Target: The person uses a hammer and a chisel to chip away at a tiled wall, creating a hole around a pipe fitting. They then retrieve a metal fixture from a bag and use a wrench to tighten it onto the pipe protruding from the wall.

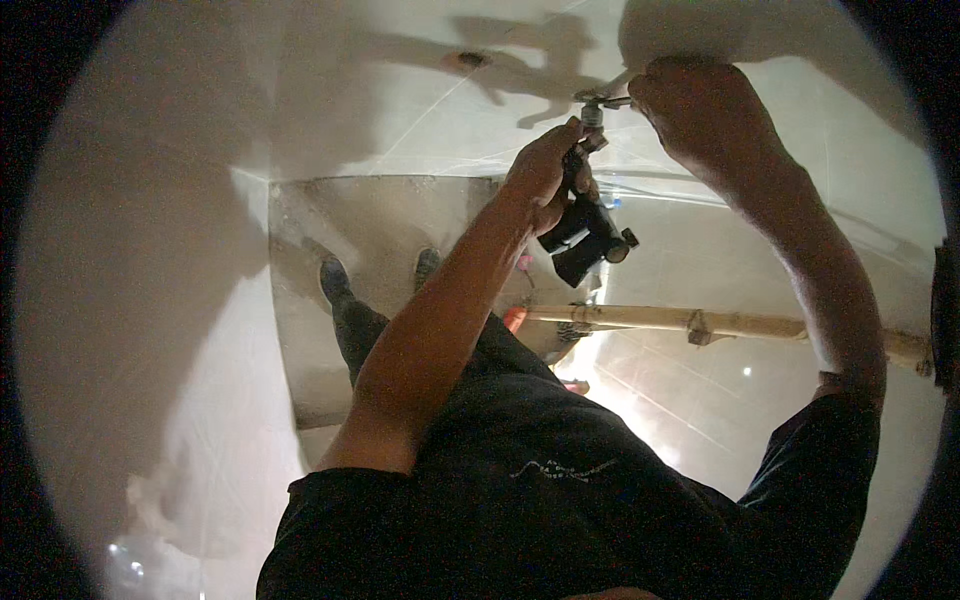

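My left hand [545, 170] is closed round a black fixture [585, 235] with thick cylindrical parts, which looks like a tap body and hangs tilted below my fingers. Just above those fingers, a short silvery fitting [592, 116] sits close to the pale tiled wall [420, 100]. From the right, my right hand [695, 105] grips a slim metal tool, apparently a wrench [618, 102], whose end meets the fitting. My fingers hide most of its handle. Left of the fitting, the wall has a dark round hole [470, 60].
A wooden pole [650, 318] with a block tied or fixed to it crosses on the right, below my right forearm. Near its left end is an orange-red object [515, 318]. My shoes stand on a grey, dusty floor [385, 210]. Strong shadows fall across the walls.
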{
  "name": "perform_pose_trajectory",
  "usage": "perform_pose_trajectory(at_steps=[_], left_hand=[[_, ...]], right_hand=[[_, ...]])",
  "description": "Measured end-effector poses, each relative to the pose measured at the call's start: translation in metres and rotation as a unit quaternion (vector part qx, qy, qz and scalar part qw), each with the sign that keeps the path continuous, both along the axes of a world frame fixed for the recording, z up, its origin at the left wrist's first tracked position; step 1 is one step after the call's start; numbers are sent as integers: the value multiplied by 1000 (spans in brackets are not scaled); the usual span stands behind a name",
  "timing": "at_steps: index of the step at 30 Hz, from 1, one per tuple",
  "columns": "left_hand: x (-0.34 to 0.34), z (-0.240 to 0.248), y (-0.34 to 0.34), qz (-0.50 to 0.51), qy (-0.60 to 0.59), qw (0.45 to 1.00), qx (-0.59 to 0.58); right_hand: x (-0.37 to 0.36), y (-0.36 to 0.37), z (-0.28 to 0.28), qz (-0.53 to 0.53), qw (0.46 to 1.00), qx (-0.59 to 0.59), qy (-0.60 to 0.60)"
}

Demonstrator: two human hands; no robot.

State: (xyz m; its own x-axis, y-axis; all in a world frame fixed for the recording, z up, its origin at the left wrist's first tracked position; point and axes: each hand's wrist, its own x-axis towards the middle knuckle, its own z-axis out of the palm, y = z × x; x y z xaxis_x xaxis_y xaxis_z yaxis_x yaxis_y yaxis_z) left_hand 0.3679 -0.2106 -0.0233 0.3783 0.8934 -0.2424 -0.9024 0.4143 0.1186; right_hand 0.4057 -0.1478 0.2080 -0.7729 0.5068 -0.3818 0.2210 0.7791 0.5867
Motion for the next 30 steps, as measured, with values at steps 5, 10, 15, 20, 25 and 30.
perform_pose_trajectory(at_steps=[5,10,15,20,25,30], left_hand=[[10,-3,0,65,-49,997,-8],[22,-14,4,100,-63,993,28],[21,-7,-1,112,-99,988,29],[26,-11,2,107,-157,980,66],[32,-10,8,144,-198,968,51],[39,-7,16,170,-190,967,27]], right_hand=[[-63,-29,-6,42,991,10,-127],[-80,-8,-36,110,967,43,-224],[-95,-16,-48,191,961,-3,-199],[-111,-9,-70,160,941,-13,-296],[-85,-24,-60,216,944,104,-228],[-75,-29,-53,179,963,86,-182]])
